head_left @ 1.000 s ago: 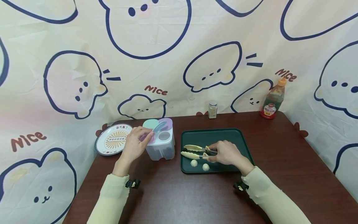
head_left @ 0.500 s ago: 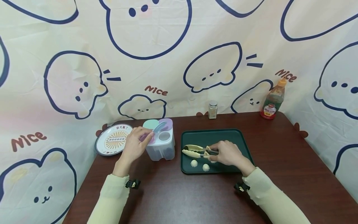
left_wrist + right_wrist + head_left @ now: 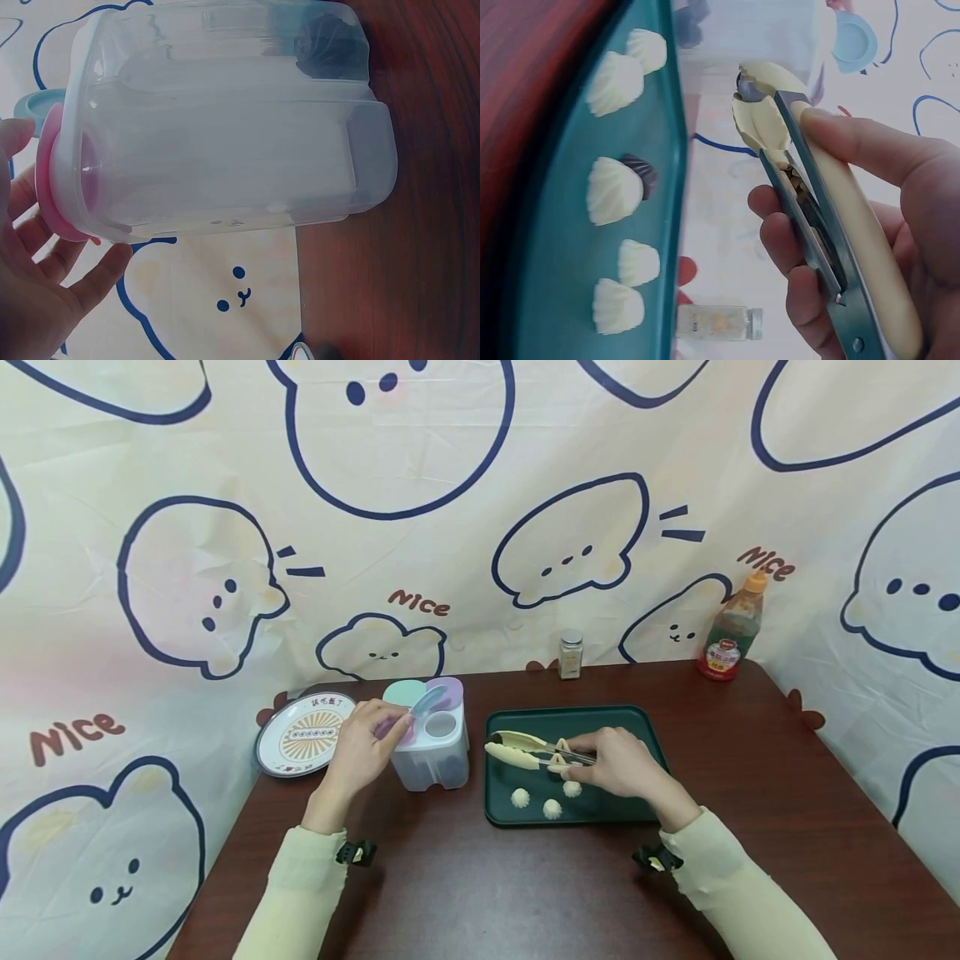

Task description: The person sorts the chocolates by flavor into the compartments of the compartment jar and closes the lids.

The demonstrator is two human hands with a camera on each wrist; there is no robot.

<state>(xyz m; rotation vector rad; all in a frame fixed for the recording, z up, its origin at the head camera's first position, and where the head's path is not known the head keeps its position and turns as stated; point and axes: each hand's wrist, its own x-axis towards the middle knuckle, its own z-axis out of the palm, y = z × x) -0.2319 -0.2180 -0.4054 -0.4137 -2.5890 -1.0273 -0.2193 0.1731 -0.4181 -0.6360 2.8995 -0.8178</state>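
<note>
A: Tongs [image 3: 525,750], cream-coloured, one pair: where?
B: Hovering over the green tray [image 3: 645,727], right hand [image 3: 617,766] gripping them nearly closed.
A: Dumplings [image 3: 552,808]?
B: Three lying on the tray; left hand [image 3: 360,750] is pinching the container's [image 3: 433,752] pink lid.

Between the left hand [image 3: 358,750] and the right hand [image 3: 617,762] stands a clear plastic container [image 3: 435,752], touching the left hand's fingers. The tongs [image 3: 525,750] in the right hand point toward the container, with a narrow gap between. Under the right hand, small white pieces [image 3: 552,808] dot the green tray [image 3: 645,727]. A plate [image 3: 303,733] lies just left of the left hand. Toward the person, bare surface [image 3: 487,885] lies before both hands.
</note>
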